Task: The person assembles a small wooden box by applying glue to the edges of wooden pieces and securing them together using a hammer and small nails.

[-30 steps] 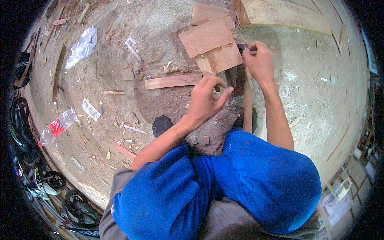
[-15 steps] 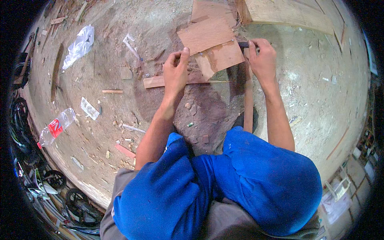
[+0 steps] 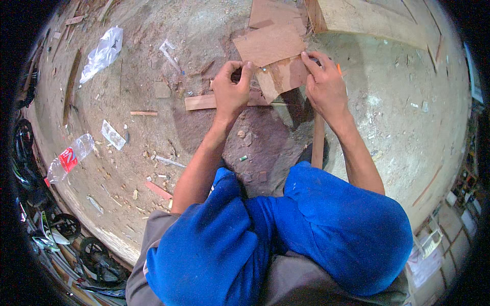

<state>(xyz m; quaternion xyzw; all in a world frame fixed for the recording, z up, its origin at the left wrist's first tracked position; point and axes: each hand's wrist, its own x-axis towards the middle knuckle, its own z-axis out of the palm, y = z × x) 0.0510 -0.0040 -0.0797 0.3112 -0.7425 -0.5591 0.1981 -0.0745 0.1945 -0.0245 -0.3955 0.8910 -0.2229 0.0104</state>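
Dirt floor (image 3: 408,127) carries everything; a big pale wooden board (image 3: 377,25) lies along its far edge, cut off by the frame top; blue-clad knees (image 3: 286,234) fill the near edge; a brown plywood sheet (image 3: 269,43) lies far-centre, overlapping a smaller reddish-brown plywood piece (image 3: 283,76), flat, angular, grain visible, corner pointing toward the knees; a narrow wood strip (image 3: 204,101) lies left of it, running partly under the left hand; a second thin slat (image 3: 318,140) runs from under the right hand toward the knees; clear plastic bottle (image 3: 71,158) with red label near the left edge; crumpled plastic bag (image 3: 102,53) far-left.

Left hand (image 3: 232,89): fingers curled, tips pressed down at the small piece's left edge. Right hand (image 3: 324,86): fingers bunched on its right edge; an orange tip shows beside it, object unclear; whatever the fingertips pinch is hidden.
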